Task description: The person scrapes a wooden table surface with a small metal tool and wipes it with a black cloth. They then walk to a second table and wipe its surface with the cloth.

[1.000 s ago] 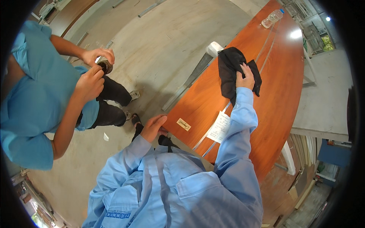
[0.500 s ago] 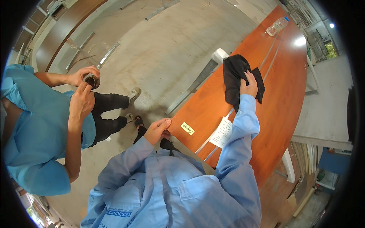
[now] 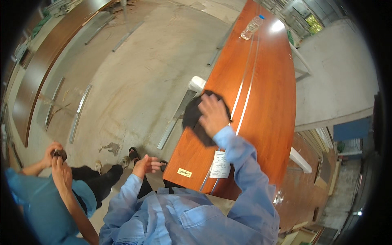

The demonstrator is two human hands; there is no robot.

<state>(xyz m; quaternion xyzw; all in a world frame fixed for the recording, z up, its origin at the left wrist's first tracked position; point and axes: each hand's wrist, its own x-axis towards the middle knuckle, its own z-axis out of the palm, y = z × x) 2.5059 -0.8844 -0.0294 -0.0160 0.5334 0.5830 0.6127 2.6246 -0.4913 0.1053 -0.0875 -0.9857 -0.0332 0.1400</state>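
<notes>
My right hand point(image 3: 214, 114) lies with fingers spread on a black cloth point(image 3: 194, 116), slightly blurred. Under it the cloth is bunched across the left long edge of a glossy reddish-brown wooden panel point(image 3: 269, 98), part of it hanging past that edge. Two thin silvery strips run lengthwise along the panel. Beside its near left corner my left hand point(image 3: 148, 166) is held in the air, fingers stretched out, touching nothing. A small yellow label point(image 3: 184, 172) and a white paper sheet point(image 3: 220, 165) lie at the panel's near end.
A clear plastic bottle with a blue cap point(image 3: 252, 27) stands or lies at the panel's far end. At lower left a person in a blue shirt point(image 3: 45, 204) holds a small round dark object point(image 3: 59, 154). Another brown panel point(image 3: 45, 69) and metal bars point(image 3: 80, 114) are at far left.
My right hand has slid the cloth left, from the middle of the panel onto its left edge. My left hand has let go of the panel's corner. The view has shifted.
</notes>
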